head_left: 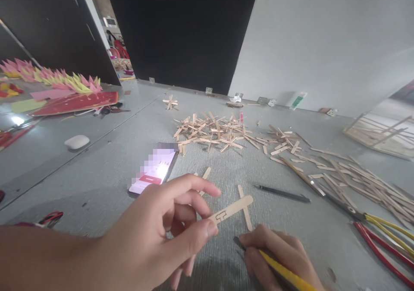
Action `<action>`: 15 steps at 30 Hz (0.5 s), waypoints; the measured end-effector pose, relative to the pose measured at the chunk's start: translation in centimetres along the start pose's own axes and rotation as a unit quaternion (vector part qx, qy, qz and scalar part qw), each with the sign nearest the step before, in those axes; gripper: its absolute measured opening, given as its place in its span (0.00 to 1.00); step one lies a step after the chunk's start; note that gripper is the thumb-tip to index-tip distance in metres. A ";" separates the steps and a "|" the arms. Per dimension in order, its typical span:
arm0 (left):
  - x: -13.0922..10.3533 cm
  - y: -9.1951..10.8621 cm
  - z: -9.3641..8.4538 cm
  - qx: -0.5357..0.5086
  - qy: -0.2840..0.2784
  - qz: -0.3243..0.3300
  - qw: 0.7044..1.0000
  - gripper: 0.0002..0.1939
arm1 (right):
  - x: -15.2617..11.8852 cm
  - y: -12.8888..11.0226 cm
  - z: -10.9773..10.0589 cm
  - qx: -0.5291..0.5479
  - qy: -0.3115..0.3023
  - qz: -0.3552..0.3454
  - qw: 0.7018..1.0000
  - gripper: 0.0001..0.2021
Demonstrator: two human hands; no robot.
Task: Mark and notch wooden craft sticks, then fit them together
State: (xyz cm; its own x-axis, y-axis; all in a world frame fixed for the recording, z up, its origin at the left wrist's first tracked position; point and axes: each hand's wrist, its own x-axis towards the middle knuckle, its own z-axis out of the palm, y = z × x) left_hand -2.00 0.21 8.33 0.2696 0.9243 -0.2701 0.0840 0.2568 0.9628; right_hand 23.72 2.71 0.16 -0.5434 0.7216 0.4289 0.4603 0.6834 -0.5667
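Between its thumb and fingers, my left hand [174, 226] pinches a wooden craft stick [236, 208], tilted up to the right, with a small dark outline drawn near the thumb. My right hand [278, 254] grips a yellow pen-like tool [283, 270]; its dark tip points up and left, apart from the held stick. Whether it is a pen or a blade I cannot tell. Another craft stick [247, 218] lies on the grey surface behind the held one, partly covered by it. A further stick [205, 179] shows just beyond my left fingers.
A phone [157, 168] lies behind my left hand. Behind it spreads a pile of wooden pieces [210, 131]. To the right are a black pen [281, 192], a craft knife [302, 176], yellow-handled pliers [362, 216], red handles [381, 252] and loose strips [365, 183].
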 end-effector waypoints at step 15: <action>3.9 -4.7 -0.1 0.066 -0.250 -0.129 0.957 0.21 | 0.9 -0.7 0.3 0.114 -0.009 0.211 0.971 0.22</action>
State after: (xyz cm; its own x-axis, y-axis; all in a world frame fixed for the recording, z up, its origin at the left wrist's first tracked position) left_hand -1.42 2.61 2.79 0.6457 0.5761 -0.5012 0.3207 0.3910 0.8627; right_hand 22.74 2.81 0.74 -0.3538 0.9284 0.1136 0.4786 0.2840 -0.8308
